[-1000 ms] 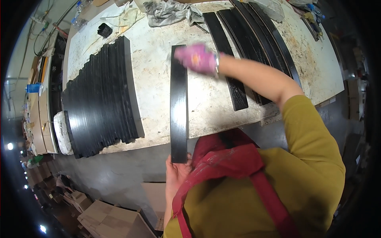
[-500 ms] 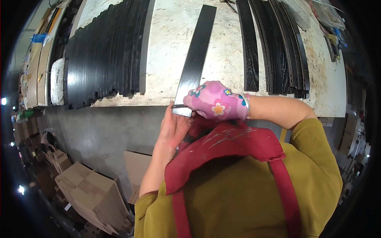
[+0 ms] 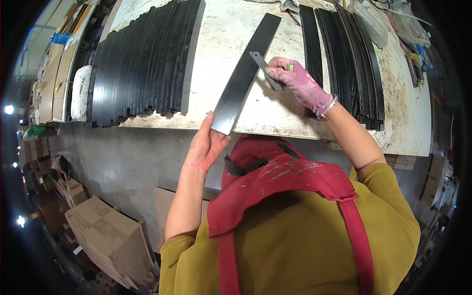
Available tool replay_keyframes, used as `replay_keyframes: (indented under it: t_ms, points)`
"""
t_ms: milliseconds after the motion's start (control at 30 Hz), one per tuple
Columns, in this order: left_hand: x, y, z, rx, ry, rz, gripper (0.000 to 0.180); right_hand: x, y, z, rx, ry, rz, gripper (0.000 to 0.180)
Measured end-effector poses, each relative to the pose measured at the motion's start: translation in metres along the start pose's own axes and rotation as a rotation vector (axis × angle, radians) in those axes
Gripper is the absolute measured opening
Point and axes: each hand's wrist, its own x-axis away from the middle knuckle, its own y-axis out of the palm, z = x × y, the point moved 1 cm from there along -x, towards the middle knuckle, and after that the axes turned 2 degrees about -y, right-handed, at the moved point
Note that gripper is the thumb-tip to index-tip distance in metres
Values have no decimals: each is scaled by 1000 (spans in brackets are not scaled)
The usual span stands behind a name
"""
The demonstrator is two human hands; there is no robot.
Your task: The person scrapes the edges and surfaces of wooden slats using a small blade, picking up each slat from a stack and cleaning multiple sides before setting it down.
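One long black plank [image 3: 247, 73] slants across the white worktable, its near end sticking out over the front edge. My bare left hand [image 3: 208, 143] is closed round that near end, thumb on the left side and fingers beneath. In a pink patterned glove, my right hand [image 3: 301, 82] grips a flat grey metal strip [image 3: 260, 63] with a hole in its far end. The strip is over the plank's right edge, about midway along; whether it touches the plank I cannot tell.
A wide row of black planks [image 3: 142, 69] fills the table's left side. Further black planks [image 3: 344, 69] lie at right, before plastic bags [image 3: 410, 27]. A white wrapped bundle [image 3: 81, 93] is at far left. Cardboard boxes [image 3: 108, 236] stand on the floor at lower left.
My right hand has moved away from the plank's near end, up and to the right, with the metal strip now plainly visible. The plank has tilted slightly; my left hand still holds it.
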Motion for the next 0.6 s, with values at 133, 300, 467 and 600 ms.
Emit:
replay_keyframes:
  t_ms: [133, 300, 467, 600]
  points:
    - [5, -3, 1, 7, 67, 45, 30, -19, 8, -3, -54, -101, 93, 14]
    - [16, 25, 12, 209, 53, -108, 30, -2, 16, -45, 39, -288, 187, 15]
    - [0, 77, 26, 208, -7, -336, 25, 58, 11, -85, 269, -479, 253, 17]
    - [-7, 127, 24, 71, 13, -301, 22, 96, 5, -84, 1086, -960, 369, 15]
